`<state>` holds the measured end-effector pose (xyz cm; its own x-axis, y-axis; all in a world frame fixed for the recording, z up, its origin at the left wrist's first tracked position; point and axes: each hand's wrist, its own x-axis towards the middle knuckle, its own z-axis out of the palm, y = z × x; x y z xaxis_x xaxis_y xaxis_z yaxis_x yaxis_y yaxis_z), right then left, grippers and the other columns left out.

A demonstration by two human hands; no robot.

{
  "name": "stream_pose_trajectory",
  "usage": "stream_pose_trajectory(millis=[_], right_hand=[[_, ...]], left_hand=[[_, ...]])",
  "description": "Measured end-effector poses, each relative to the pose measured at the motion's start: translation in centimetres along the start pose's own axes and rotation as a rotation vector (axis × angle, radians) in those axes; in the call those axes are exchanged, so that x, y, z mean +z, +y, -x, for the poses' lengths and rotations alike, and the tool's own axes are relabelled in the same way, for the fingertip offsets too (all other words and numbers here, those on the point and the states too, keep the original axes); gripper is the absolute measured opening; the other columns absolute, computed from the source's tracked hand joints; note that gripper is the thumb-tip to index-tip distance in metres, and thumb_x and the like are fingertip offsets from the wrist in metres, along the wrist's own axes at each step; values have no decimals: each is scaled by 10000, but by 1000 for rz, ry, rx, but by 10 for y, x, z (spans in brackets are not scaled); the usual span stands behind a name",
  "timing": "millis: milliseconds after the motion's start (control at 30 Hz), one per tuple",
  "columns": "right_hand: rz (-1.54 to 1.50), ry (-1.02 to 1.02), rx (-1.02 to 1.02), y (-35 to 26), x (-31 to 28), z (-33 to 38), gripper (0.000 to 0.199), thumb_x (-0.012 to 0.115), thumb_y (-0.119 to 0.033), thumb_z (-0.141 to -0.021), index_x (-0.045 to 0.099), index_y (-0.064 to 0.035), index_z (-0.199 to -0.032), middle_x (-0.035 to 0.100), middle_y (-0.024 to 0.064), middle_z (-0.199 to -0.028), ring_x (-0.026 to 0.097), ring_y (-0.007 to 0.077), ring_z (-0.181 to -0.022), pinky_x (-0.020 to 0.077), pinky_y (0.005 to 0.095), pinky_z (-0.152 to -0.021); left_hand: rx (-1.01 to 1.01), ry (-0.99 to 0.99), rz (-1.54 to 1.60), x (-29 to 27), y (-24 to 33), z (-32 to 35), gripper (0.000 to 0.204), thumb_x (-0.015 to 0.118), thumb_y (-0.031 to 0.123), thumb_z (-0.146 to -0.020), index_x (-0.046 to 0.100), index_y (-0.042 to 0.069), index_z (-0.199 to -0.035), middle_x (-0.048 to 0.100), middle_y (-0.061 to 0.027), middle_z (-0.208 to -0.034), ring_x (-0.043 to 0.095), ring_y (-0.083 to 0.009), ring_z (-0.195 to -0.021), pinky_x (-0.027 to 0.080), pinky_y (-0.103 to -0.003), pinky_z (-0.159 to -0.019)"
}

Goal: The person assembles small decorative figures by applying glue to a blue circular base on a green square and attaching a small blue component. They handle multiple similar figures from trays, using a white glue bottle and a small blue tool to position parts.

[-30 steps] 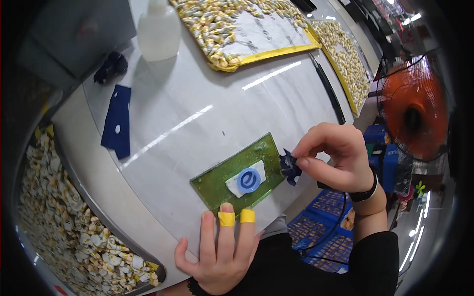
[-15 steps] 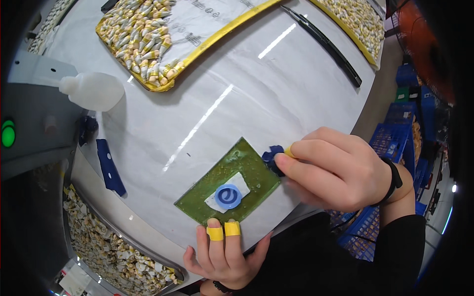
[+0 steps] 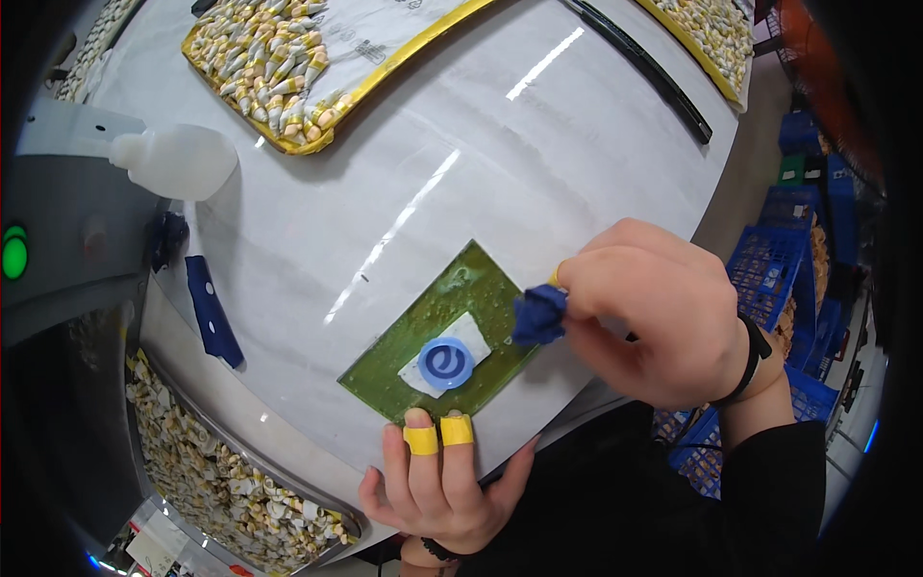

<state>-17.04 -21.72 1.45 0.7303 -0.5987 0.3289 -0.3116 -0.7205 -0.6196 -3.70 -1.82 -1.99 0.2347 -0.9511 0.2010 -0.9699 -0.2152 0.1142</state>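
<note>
A green, glassy rectangular plate (image 3: 385, 375) lies tilted on the white-covered table. On it sits a white patch (image 3: 471, 334), and on the patch a round light-blue piece (image 3: 445, 363) with a dark blue swirl. My left hand (image 3: 444, 490) lies with its fingers stretched out, their tips at the plate's near edge; yellow tape wraps two of them. Over the plate's right corner, my right hand (image 3: 659, 313) pinches a crumpled dark blue cloth (image 3: 540, 314). Part of the cloth is hidden by the fingers.
A white squeeze bottle (image 3: 187, 162) and a dotted dark blue strip (image 3: 213, 313) are at the left. Yellow-edged trays (image 3: 385, 72) of small cone-shaped pieces lie at the back, beside a black knife-like tool (image 3: 654, 72). A metal bin (image 3: 240, 447) of pieces stands near left; blue crates (image 3: 769, 264) are right.
My right hand has lifted slightly, and the dark blue cloth is now more bunched and more visible in its fingers. My left hand keeps its place at the plate's edge.
</note>
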Motion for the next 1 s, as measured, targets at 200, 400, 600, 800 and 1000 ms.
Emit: stream_pose_trajectory(millis=[200,400,600,800,1000], right_hand=[[0,14,84,-17,2,1,292,721,129,-614,636,-45,-833,672,84,-829,649,252,-695,507,316,-590],[92,-131,-2,-32,2,0,263,711,84,-662,661,-22,-897,627,84,-807,611,248,-682,504,330,-580],[67,-128,10,-45,14,-3,271,735,63,-650,671,-34,-895,621,98,-874,610,244,-738,504,328,-606],[53,-92,-6,-45,24,2,267,758,67,-658,658,-28,-887,633,92,-860,613,244,-719,512,316,-606],[-120,21,120,-47,34,7,262,776,60,-665,661,-30,-883,649,83,-848,621,232,-698,504,296,-576]], left_hand=[[-33,38,18,3,4,-3,587,665,606,-816,629,155,-1190,637,-44,-1244,564,-255,-1173,306,-498,-969],[-36,79,60,5,3,-4,497,641,555,-848,643,186,-1181,645,-22,-1249,572,-236,-1167,308,-517,-935],[-79,91,69,1,5,-8,398,591,508,-896,656,223,-1167,647,27,-1262,580,-203,-1174,307,-512,-929],[-129,153,107,6,7,-8,358,560,498,-936,616,224,-1161,683,55,-1200,617,-173,-1137,304,-504,-945],[-125,145,121,7,7,-6,370,554,498,-948,576,210,-1181,690,46,-1204,630,-168,-1134,295,-507,-985]])
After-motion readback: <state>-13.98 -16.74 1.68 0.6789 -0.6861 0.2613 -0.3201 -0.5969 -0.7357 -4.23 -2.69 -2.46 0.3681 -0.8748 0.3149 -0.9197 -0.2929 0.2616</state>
